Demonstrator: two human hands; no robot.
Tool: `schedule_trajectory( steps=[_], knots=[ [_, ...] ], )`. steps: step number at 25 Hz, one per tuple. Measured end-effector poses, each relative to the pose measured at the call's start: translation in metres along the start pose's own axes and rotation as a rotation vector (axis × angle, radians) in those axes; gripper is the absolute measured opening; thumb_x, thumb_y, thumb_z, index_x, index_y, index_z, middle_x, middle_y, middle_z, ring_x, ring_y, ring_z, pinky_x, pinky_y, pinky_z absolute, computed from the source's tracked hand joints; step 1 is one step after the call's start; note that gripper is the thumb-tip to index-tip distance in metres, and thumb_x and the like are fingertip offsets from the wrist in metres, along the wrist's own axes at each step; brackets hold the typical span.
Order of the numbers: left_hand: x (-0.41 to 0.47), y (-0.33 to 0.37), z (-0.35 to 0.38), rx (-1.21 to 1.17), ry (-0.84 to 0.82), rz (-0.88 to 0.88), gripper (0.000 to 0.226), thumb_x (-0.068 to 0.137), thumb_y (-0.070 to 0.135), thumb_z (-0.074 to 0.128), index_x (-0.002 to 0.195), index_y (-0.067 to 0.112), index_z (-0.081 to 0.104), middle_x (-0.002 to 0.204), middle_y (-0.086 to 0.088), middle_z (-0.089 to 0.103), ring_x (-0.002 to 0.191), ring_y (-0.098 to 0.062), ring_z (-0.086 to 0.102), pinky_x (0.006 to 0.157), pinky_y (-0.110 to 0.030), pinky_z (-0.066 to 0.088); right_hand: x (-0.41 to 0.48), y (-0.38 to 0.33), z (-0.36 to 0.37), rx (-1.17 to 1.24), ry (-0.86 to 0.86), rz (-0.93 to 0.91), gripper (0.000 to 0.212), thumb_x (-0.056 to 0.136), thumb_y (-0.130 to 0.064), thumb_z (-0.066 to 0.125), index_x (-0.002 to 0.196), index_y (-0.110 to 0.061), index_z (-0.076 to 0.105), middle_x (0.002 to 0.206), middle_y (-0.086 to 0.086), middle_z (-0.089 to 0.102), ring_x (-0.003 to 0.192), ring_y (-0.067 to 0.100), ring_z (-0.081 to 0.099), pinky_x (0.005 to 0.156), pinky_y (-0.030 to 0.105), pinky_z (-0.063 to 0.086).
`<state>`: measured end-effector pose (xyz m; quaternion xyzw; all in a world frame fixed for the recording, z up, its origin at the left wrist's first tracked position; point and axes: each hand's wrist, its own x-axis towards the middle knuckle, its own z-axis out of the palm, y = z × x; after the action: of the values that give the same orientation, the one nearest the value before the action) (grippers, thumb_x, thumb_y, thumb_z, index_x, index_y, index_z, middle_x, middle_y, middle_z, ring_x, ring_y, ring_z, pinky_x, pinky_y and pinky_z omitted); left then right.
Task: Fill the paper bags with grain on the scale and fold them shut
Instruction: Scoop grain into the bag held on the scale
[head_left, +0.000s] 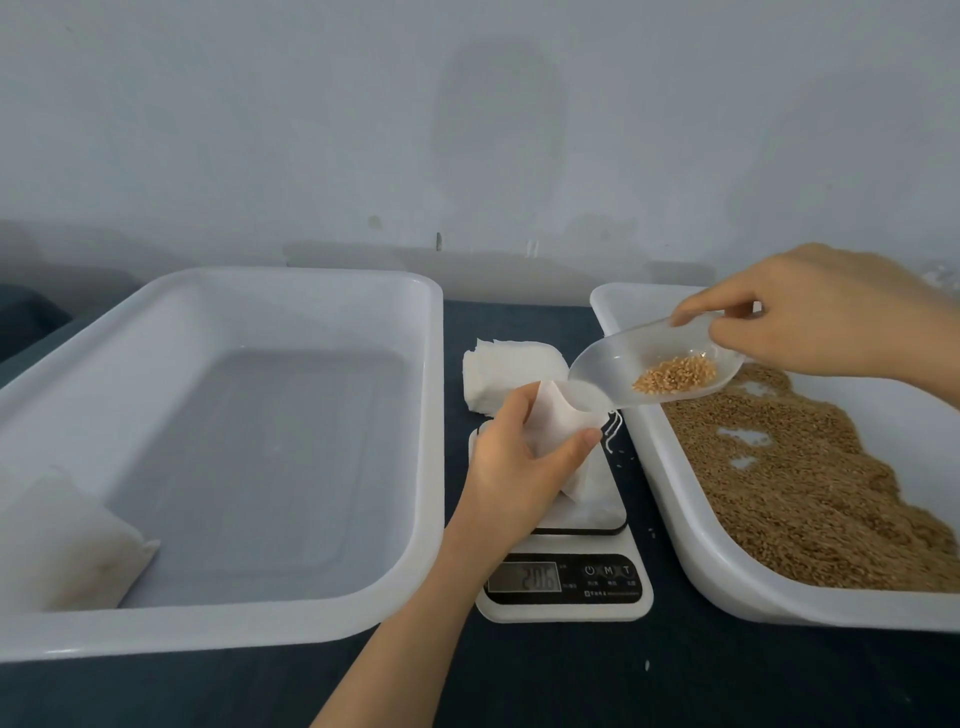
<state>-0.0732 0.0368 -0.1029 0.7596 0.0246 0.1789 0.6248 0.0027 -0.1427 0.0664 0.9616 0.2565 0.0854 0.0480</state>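
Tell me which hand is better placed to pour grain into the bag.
Right. The right hand holds the clear plastic scoop of brown grain, its tip at the mouth of the white paper bag, which the left hand holds.

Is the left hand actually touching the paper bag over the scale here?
Touching. The head view shows the left hand gripping the paper bag round its neck, above the scale.

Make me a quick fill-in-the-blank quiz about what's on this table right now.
The right hand holds a clear ____ of grain.
The left hand grips a paper bag on the ____.
Loose grain lies in the tray on the ____.
Missing words: scoop, scale, right.
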Motion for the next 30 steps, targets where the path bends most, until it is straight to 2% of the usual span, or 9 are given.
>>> schedule_trajectory(
  steps=[2,9,13,17,19,21,24,26,30],
  knots=[
    [0.000,0.000,0.000,0.001,0.000,-0.012,0.041,0.080,0.037,0.072,0.116,0.026,0.056,0.098,0.019,0.064,0.092,0.009,0.058,0.069,-0.003,0.045,0.003,0.000,-0.001,-0.044,0.014,-0.019,0.039,0.075,-0.043,0.034,0.100,-0.062,0.058,0.099,-0.018,0.063,0.046,-0.005,0.038,0.048,0.020,0.029],
    [0.000,0.002,0.000,0.008,0.000,-0.004,0.042,0.079,0.038,0.073,0.115,0.029,0.054,0.098,0.022,0.062,0.094,0.012,0.055,0.072,-0.005,0.047,0.010,-0.016,-0.003,-0.184,0.078,-0.131,0.037,0.087,-0.035,0.037,0.109,-0.054,0.060,0.058,-0.023,0.043,0.054,-0.001,0.033,0.075,0.030,0.030],
    [0.000,0.003,0.000,0.008,0.011,-0.005,0.043,0.078,0.041,0.073,0.116,0.029,0.056,0.100,0.020,0.064,0.096,0.007,0.057,0.078,-0.011,0.050,0.013,-0.025,-0.008,-0.275,0.101,-0.175,0.041,0.088,-0.031,0.034,0.115,-0.053,0.056,0.093,-0.012,0.068,0.068,0.011,0.040,0.094,0.034,0.033],
    [0.000,0.004,0.000,0.013,0.020,-0.005,0.043,0.078,0.040,0.073,0.115,0.030,0.054,0.098,0.025,0.061,0.095,0.012,0.054,0.073,-0.004,0.046,0.011,-0.034,-0.011,-0.335,0.113,-0.226,0.043,0.089,-0.030,0.033,0.117,-0.052,0.056,0.089,-0.021,0.058,0.077,0.014,0.049,0.093,0.035,0.034],
    [-0.001,0.005,0.000,0.013,0.015,0.001,0.044,0.079,0.039,0.073,0.117,0.029,0.053,0.099,0.025,0.058,0.093,0.017,0.052,0.070,0.000,0.043,0.011,-0.034,-0.010,-0.316,0.110,-0.215,0.042,0.089,-0.030,0.033,0.117,-0.052,0.056,0.098,-0.010,0.067,0.088,0.017,0.057,0.095,0.036,0.035],
    [-0.001,0.005,0.000,0.012,0.017,0.005,0.045,0.079,0.038,0.073,0.118,0.027,0.053,0.101,0.023,0.058,0.092,0.018,0.051,0.068,0.001,0.042,0.011,-0.028,-0.009,-0.278,0.096,-0.185,0.042,0.088,-0.031,0.035,0.116,-0.052,0.056,0.100,-0.005,0.069,0.090,0.020,0.058,0.092,0.036,0.036],
    [-0.001,0.006,0.000,-0.008,0.022,0.023,0.041,0.080,0.035,0.073,0.115,0.027,0.055,0.099,0.023,0.060,0.091,0.017,0.052,0.068,0.000,0.042,0.006,-0.016,-0.004,-0.131,0.044,-0.120,0.039,0.084,-0.034,0.038,0.109,-0.054,0.059,0.069,-0.018,0.055,0.063,0.009,0.047,0.072,0.030,0.036],
    [-0.002,0.006,0.000,-0.017,0.016,0.030,0.038,0.080,0.035,0.073,0.113,0.028,0.055,0.097,0.023,0.061,0.090,0.017,0.053,0.067,0.000,0.042,0.004,-0.003,0.003,-0.003,0.003,-0.071,0.036,0.082,-0.033,0.041,0.102,-0.057,0.060,0.070,-0.024,0.052,0.047,0.000,0.040,0.058,0.025,0.032],
    [-0.002,0.007,-0.001,-0.014,0.024,0.016,0.034,0.080,0.038,0.072,0.108,0.036,0.053,0.099,0.024,0.060,0.092,0.017,0.052,0.065,0.001,0.040,-0.006,0.040,0.029,0.250,0.011,0.090,0.033,0.087,-0.025,0.051,0.095,-0.056,0.057,0.069,-0.020,0.057,0.040,0.014,0.056,0.043,0.023,0.042]
  ],
)
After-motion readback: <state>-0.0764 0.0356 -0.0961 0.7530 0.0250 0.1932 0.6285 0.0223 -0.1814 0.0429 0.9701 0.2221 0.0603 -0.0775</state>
